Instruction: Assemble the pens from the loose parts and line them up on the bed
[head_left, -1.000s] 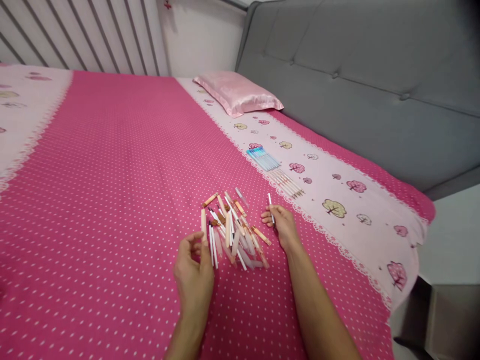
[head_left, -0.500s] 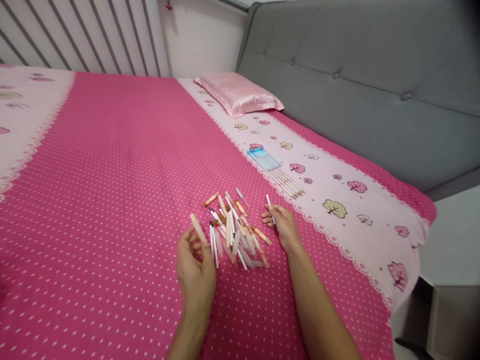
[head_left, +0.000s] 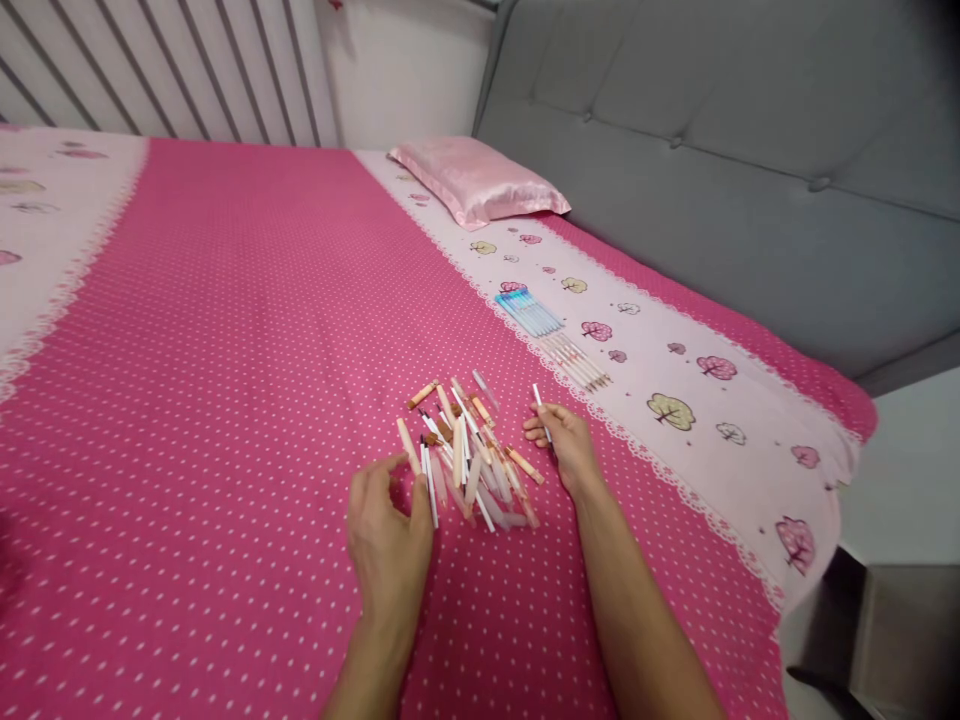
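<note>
A mixed pile of slim sticks [head_left: 466,445], some white with dark tips, some beige, brown-ended or clear pink, lies on the dotted pink bedspread. My left hand [head_left: 388,510] is at the left side of the pile, its thumb and fingers apart. Close to its fingertips, a thick beige stick [head_left: 409,447] rests against the pile's left edge. My right hand [head_left: 566,440], to the right of the pile, pinches a slim white stick [head_left: 537,397] whose upper end points up and away. The stick's lower end is partly hidden by the fingers.
A neat row of blue sticks [head_left: 531,312] lies on the printed white band, beside a row of pale sticks with brownish ends [head_left: 576,362]. Farther back is a pink satin pillow [head_left: 480,180] against the grey padded headboard [head_left: 712,180].
The thick beige stick has gone from my left hand's grip to the pile's left edge, and those fingers have opened. My right hand stays nearly still with its white stick.
</note>
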